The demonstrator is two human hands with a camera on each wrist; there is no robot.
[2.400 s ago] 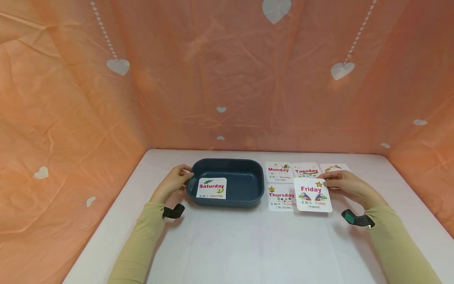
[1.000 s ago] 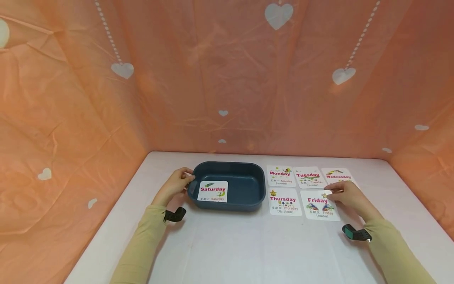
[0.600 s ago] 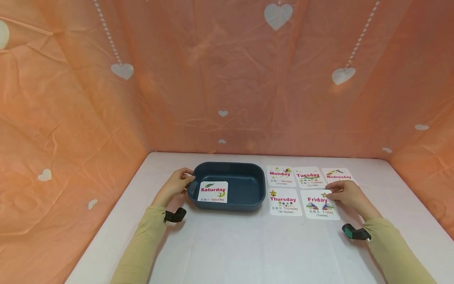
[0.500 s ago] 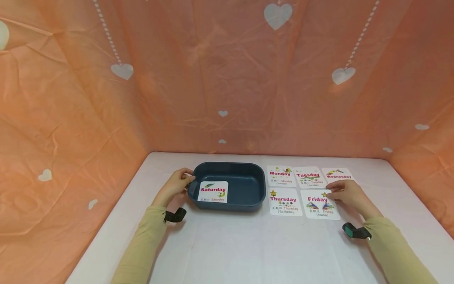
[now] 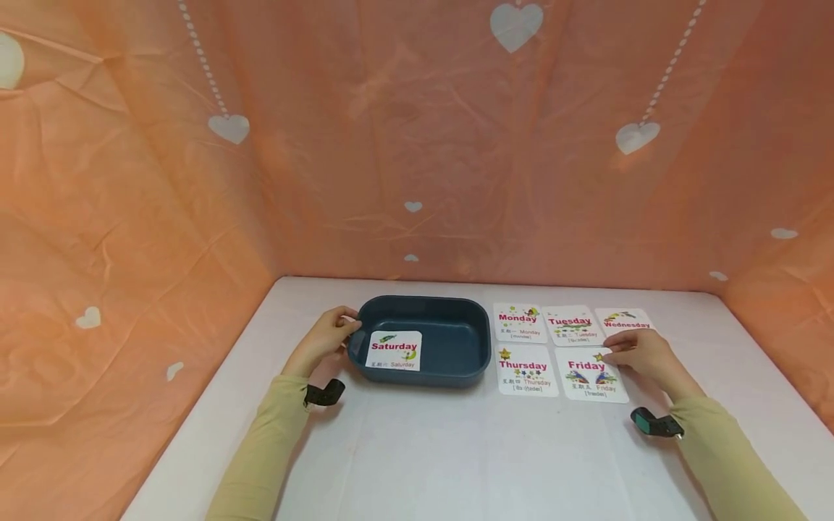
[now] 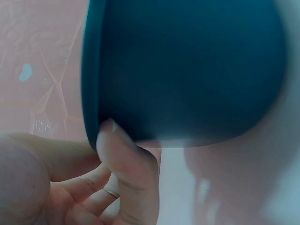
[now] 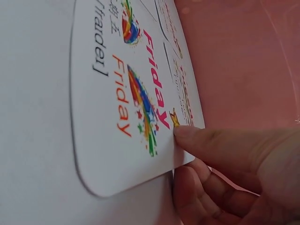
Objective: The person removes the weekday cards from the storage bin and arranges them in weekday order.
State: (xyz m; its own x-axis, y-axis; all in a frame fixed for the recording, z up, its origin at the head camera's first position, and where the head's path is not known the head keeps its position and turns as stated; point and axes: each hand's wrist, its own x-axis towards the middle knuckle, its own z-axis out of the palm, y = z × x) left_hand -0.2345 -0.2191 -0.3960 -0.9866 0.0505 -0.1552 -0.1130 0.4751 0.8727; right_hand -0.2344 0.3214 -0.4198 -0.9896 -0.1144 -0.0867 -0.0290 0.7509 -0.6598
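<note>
At the left end of a dark blue oblong tray, my left hand pinches the rim. The left wrist view shows the thumb against the outside wall. A white Saturday flashcard leans inside the tray. My right hand pinches the upper right corner of the Friday flashcard, thumb on its printed face and fingers at the edge beneath. That card is beside the Thursday card and below the Tuesday card. Part of the Wednesday card is hidden by my right hand.
The Monday card lies to the right of the tray, starting the back row. A white table spreads out in front. Orange drapes with pale hearts stand behind and at both sides.
My right hand has brought the Friday card down and rightward, off the Thursday card it overlapped, to the spot beside it. Over the last half second it barely moves. The left hand stays at the tray.
</note>
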